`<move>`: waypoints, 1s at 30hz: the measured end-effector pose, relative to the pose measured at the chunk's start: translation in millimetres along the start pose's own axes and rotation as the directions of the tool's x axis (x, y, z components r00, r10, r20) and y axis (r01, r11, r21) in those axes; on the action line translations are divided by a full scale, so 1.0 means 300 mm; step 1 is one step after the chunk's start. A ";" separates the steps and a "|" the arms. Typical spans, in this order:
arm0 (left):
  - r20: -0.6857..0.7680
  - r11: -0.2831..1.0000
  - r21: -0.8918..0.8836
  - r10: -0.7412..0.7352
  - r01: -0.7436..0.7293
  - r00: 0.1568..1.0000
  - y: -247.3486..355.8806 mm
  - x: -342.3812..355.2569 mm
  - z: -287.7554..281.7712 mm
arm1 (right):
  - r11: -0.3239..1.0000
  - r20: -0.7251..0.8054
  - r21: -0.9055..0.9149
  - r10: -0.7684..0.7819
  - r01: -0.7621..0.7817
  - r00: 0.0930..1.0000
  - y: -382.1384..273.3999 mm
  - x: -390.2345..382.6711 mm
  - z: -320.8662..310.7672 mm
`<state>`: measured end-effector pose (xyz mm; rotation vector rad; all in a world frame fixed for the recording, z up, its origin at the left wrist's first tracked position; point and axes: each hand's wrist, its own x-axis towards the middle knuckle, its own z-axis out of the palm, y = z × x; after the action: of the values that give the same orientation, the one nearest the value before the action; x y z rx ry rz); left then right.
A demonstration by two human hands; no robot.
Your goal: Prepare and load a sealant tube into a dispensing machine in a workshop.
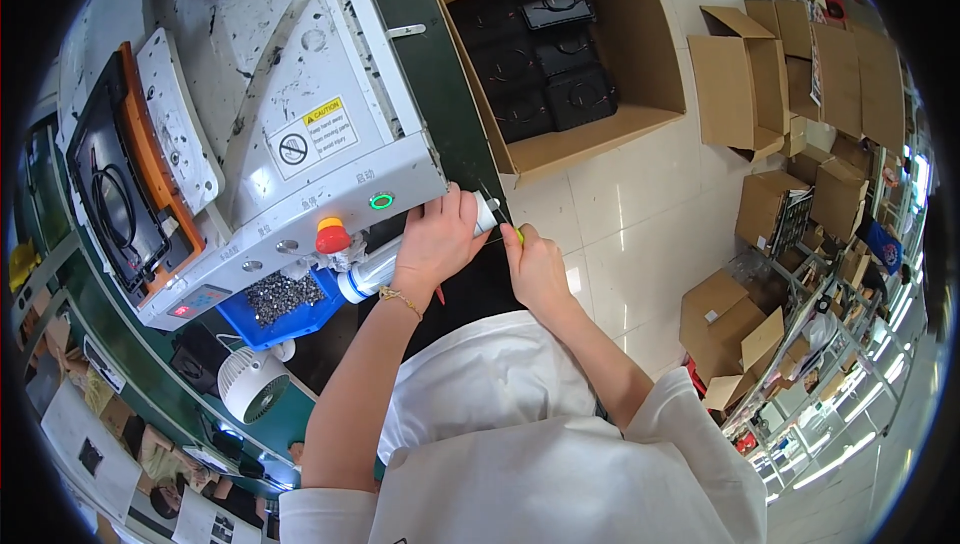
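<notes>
Nearby: tube (374, 275), carton (642, 49), tiled floor (620, 229)

Head view: close, steep, wide

The head camera looks steeply down over the shirt (560, 479); left hand (438, 244) and right hand (540, 272) sit close, mid-frame. Forearms (352, 379) enter from 7 and 5 o'clock. The fisheye takes in the machine (250, 64) at 10, the carton (645, 49) at 1 and, farther off, shelves (835, 384) at 4, bending straight edges toward its rim.
</notes>
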<state>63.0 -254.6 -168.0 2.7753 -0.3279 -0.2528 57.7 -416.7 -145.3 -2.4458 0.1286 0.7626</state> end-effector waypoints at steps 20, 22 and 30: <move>0.277 0.973 -0.183 -0.084 0.139 0.957 -0.011 0.044 -0.045 | 0.998 0.024 0.055 0.036 -0.037 0.999 -0.010 0.012 -0.002; 0.329 0.958 -0.224 -0.098 0.179 0.939 -0.017 0.048 -0.044 | 0.993 0.044 0.108 0.033 -0.038 0.998 -0.039 0.052 -0.008; 0.321 0.947 -0.263 -0.096 0.186 0.942 -0.017 0.054 -0.054 | 0.997 0.013 0.011 0.079 -0.079 0.997 -0.034 0.024 -0.005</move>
<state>83.1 -249.0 -156.8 2.4670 -0.1456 -0.7118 67.0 -408.5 -143.4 -2.4370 0.2254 0.8088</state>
